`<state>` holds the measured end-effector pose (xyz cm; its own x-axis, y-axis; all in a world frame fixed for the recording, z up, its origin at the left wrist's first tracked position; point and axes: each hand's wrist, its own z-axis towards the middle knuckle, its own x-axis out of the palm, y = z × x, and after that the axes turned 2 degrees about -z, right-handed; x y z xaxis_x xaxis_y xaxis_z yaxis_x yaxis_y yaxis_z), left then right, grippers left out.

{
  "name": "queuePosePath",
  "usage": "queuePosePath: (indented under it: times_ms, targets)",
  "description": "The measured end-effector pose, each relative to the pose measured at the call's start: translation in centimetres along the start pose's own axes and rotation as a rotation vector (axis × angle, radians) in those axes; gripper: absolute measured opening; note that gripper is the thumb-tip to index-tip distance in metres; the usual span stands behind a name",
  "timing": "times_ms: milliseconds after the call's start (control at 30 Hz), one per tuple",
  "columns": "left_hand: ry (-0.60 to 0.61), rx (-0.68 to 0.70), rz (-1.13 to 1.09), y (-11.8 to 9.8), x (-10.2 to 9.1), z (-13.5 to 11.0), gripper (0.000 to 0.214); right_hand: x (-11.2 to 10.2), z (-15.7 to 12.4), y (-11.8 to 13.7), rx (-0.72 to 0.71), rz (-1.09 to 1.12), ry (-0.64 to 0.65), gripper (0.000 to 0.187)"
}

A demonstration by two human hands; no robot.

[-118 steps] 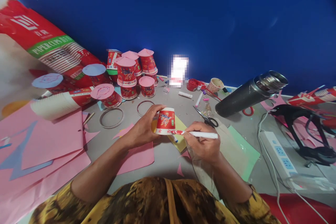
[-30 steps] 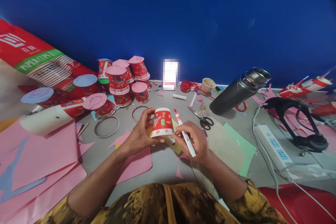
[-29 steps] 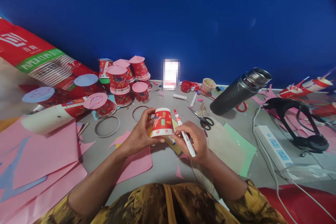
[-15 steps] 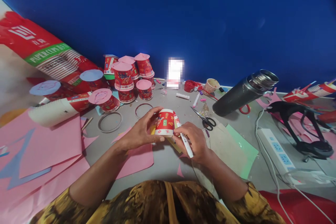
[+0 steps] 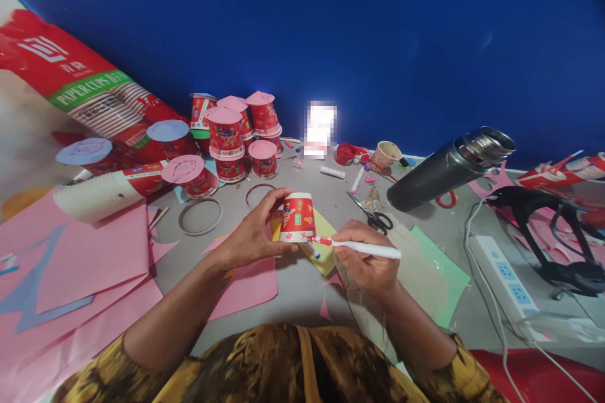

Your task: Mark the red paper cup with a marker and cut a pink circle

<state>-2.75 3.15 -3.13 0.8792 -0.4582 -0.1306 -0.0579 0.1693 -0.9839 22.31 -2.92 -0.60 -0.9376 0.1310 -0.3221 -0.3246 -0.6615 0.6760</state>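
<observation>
My left hand (image 5: 258, 230) is closed around the left side of a red and white paper cup (image 5: 297, 219), which is upside down with its wide rim at the bottom. In my right hand (image 5: 367, 258) is a white marker pen (image 5: 373, 248) with a red front end, pointing left. Its tip meets the white band at the cup's lower right, or comes very close to it. Under and behind the cup lies a yellow paper sheet (image 5: 326, 227), and a pink paper sheet (image 5: 248, 293) lies below my left hand.
Several red cups with pink paper tops (image 5: 227, 132) stand at the back left, near a tape roll (image 5: 200, 216) and a pink paper stack (image 5: 94, 258). To the right are scissors (image 5: 375, 219), a dark flask (image 5: 439, 170) and a power strip (image 5: 503, 277).
My right hand has moved right and turned the marker from steeply slanted to nearly level, its tip now at the cup's lower edge. My left hand still holds the cup.
</observation>
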Motion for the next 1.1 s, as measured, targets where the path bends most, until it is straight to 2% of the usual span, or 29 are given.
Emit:
queuePosePath:
  times_ms: [600,867,1100]
  targets:
    - [0.005,0.019,0.034,-0.16,0.22,-0.17,0.092,0.02,0.14,-0.17,-0.011,-0.058,0.087,0.011]
    - [0.003,0.025,0.059,-0.22,0.19,-0.13,0.093,-0.21,0.02,-0.13,0.060,-0.068,0.066,0.015]
    - [0.024,0.019,0.048,-0.25,0.27,-0.07,0.093,0.02,0.09,-0.23,0.028,-0.048,0.046,0.009]
